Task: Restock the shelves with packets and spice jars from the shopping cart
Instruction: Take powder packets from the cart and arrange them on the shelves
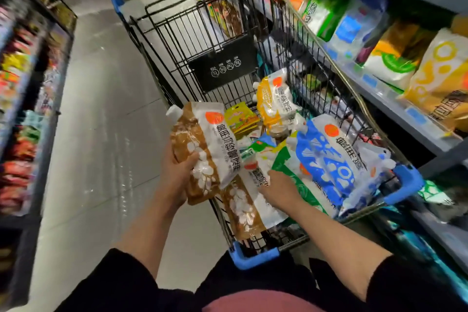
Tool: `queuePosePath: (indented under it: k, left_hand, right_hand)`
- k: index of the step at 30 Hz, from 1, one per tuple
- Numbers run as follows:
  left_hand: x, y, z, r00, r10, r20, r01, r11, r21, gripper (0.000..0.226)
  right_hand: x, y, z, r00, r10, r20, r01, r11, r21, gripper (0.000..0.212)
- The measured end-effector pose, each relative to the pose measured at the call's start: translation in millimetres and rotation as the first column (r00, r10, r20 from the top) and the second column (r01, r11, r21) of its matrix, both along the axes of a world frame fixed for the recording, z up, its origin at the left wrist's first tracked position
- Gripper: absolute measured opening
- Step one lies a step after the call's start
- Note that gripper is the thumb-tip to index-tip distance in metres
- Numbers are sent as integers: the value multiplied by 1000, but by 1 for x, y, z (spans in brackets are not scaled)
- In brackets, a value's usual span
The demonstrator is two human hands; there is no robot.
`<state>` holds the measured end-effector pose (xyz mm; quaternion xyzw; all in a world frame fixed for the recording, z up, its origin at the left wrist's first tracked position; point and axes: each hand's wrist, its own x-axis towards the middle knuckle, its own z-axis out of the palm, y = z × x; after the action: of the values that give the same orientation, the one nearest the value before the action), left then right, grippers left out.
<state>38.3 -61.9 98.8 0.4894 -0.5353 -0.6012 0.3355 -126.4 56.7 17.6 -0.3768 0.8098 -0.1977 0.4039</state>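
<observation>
Head view: orange-dot brown pouch, Chinese lettering.

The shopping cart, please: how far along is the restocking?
Early. Left hand grips a brown-and-white spouted pouch above the black wire cart; right hand reaches for a matching pouch. Blue-and-white and yellow-and-white pouches remain inside.

L hand round brown pouch
</observation>
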Motion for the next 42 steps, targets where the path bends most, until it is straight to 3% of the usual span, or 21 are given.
queuePosePath:
  k: [5, 10, 16, 20, 23, 27, 30, 32, 34, 37, 42]
  left_hand:
    - [16, 14, 6, 998, 41, -48, -39, 999, 31, 40]
    - [22, 20, 2, 994, 90, -56, -85, 993, 84, 47]
    - [21, 24, -5, 996, 78, -48, -73, 992, 100, 41]
    - [19, 21, -4, 998, 59, -37, -55, 992, 113, 40]
    - [16, 18, 1, 999, 50, -18, -48, 996, 78, 38]
    - [12, 9, 2, 1000, 31, -4, -30, 998, 53, 41]
    - [7, 2, 0, 1000, 21, 16, -22, 998, 55, 42]
    - [2, -1, -1, 1000, 15, 8, -16, 998, 64, 37]
    - [-4, -1, -2, 1000, 15, -5, -14, 998, 64, 32]
    - [-16, 4, 0, 996, -58, -61, 64, 993, 99, 46]
    - [-31, 11, 3, 973, -123, -196, 166, 962, 218, 49]
  right_hand:
    - [23, -14, -9, 967, 95, -238, -50, 981, 189, 77]
    - [20, -13, -7, 953, 0, -302, 48, 987, 151, 107]
    - [14, -13, -6, 956, -218, -194, 247, 959, 142, 81]
    - [4, -8, 3, 964, -216, -154, 230, 970, 78, 24]
    - [-6, -2, 20, 943, -291, -160, 284, 956, -65, 7]
    - [-18, 19, 40, 914, -336, -228, 281, 929, -242, 34]
    - [-24, 29, 57, 873, -373, -314, 223, 878, -424, 28]
    - [-30, 29, 71, 813, -487, -318, 249, 786, -566, 25]
    - [-38, 28, 84, 769, -590, -246, 299, 673, -677, 26]
    - [-47, 24, 93, 800, -600, 7, 400, 525, -751, 27]
    - [-24, 17, 81, 845, -468, 260, 506, 541, -671, 25]
